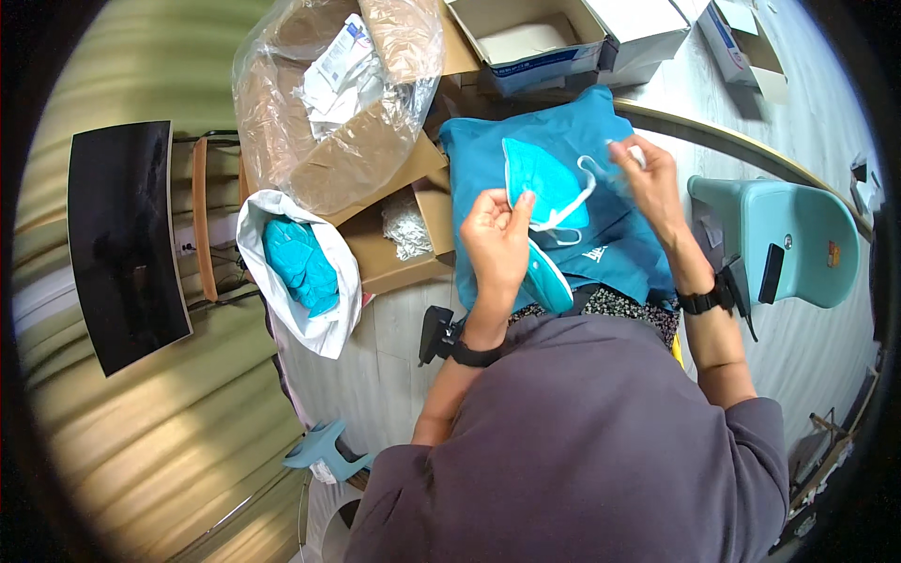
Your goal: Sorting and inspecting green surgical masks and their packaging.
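My left hand (pixel 496 242) pinches a teal folded face mask (pixel 544 180) with pale edging between thumb and fingers. White ear loops (pixel 584 188) hang off the mask's right side. Below that hand, another teal mask (pixel 548 283) lies against my lap. Just right of the held mask, my right hand (pixel 651 183) is raised with its fingertips together. Something whitish and blurred shows at those fingertips; I cannot make out what it is. Beneath both hands a dark teal cloth (pixel 591 141) is spread over my lap.
A white bag (pixel 347 281) of teal masks (pixel 298 266) stands at left. Behind it, a plastic-lined carton (pixel 282 122) holds white packets, beside a cardboard box (pixel 399 267) of white bits. Open boxes (pixel 544 70) stand at the back; a pale teal stool (pixel 807 235) is at right.
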{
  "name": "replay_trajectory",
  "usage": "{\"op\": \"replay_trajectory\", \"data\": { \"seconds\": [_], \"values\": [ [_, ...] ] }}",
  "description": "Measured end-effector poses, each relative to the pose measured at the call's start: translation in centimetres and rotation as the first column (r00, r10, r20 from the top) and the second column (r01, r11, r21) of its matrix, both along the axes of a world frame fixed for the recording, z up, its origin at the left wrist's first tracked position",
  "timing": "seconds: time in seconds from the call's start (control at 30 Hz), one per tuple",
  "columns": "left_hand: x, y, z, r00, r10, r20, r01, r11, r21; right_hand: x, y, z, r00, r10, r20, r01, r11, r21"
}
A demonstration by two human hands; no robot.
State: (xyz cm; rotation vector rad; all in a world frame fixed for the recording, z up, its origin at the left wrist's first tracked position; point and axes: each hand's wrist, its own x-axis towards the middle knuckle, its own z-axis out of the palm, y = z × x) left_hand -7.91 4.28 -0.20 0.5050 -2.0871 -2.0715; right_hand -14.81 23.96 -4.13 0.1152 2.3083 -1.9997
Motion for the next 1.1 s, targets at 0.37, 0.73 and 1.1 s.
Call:
{"op": "replay_trajectory", "data": {
  "seconds": [0.37, 0.73, 1.1],
  "values": [
    [-0.1, 0.8, -0.5, 0.997, 0.028, -0.069, -0.023, 0.998, 0.062, 3.2, -5.5, 3.1, 0.938, 0.302, -0.168, -0.206, 0.88, 0.429],
    [0.1, 0.4, -0.9, 0.996, 0.049, -0.071, -0.04, 0.991, 0.129, 2.5, -4.1, 2.1, 0.936, 0.344, -0.081, -0.333, 0.935, 0.125],
    [2.3, -2.5, 2.8, 0.972, -0.235, 0.027, 0.235, 0.95, -0.205, 0.3, -1.4, -0.9, 0.938, 0.326, -0.115, -0.292, 0.926, 0.237]
  ]
}}
